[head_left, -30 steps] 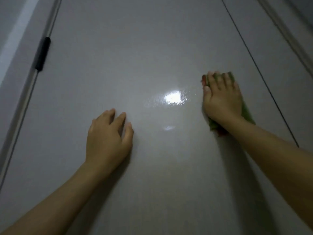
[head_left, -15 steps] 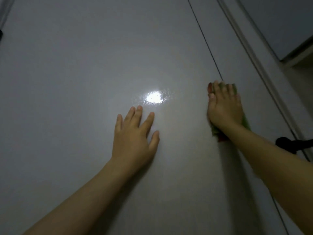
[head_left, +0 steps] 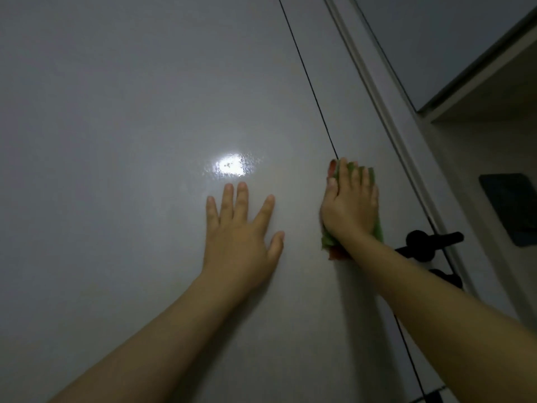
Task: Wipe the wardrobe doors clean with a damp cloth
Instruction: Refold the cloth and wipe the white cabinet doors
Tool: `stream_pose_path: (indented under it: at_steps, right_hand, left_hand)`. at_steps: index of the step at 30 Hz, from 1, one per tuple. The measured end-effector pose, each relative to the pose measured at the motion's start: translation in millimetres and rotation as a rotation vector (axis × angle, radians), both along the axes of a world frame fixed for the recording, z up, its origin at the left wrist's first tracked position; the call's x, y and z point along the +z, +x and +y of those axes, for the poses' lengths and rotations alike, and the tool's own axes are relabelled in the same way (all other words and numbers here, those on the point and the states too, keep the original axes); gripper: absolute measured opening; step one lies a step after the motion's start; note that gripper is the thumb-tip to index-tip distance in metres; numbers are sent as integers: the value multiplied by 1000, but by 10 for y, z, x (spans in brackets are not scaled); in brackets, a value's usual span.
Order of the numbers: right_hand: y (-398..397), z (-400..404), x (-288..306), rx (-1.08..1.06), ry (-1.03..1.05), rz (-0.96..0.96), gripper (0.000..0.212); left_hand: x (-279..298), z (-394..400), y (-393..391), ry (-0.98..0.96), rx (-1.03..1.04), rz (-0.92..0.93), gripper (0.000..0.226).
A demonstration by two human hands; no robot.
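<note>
A glossy grey wardrobe door [head_left: 130, 117] fills most of the view, with a bright light glare on its wet sheen. My left hand [head_left: 241, 237] rests flat on the door, fingers straight and spread. My right hand [head_left: 350, 206] presses a green cloth with a red edge [head_left: 377, 231] flat against the door, right over the thin dark seam [head_left: 308, 80] at the door's right edge. Most of the cloth is hidden under the hand.
Right of the seam runs a pale frame strip [head_left: 374, 91]. A black lever handle [head_left: 430, 242] sticks out just right of my right wrist, with a second black fitting [head_left: 447, 277] below it. A dark panel [head_left: 514, 207] sits on the wall at far right.
Both hands have slid rightward across the door; the cloth went from mid-panel to the seam. My left hand's fingers have straightened and spread. The black handle has come into view.
</note>
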State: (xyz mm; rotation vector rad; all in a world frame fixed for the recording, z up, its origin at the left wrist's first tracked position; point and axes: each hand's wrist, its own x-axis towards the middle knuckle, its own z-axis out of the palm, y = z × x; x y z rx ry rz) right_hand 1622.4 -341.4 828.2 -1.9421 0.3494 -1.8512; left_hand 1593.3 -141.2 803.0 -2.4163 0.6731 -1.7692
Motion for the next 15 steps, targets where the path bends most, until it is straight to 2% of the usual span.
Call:
stream_pose_path:
  at_steps: [4,6,9,15]
  right_hand:
    - [-20,26,-102,22,138,0,54]
    - [-14,102,-355,2,113,1,55]
    - [7,122,-565,-19,43,2,54]
    - [18,-281,-187,-28,256,20,54]
  left_hand:
    - [-14,-30,58,-13,32,-44,71]
    - [-8,-40,54,-16,32,-64,79]
    - [-12,-86,53,-31,31,-77,79]
    - [-34,-65,92,-54,-44,-127,83]
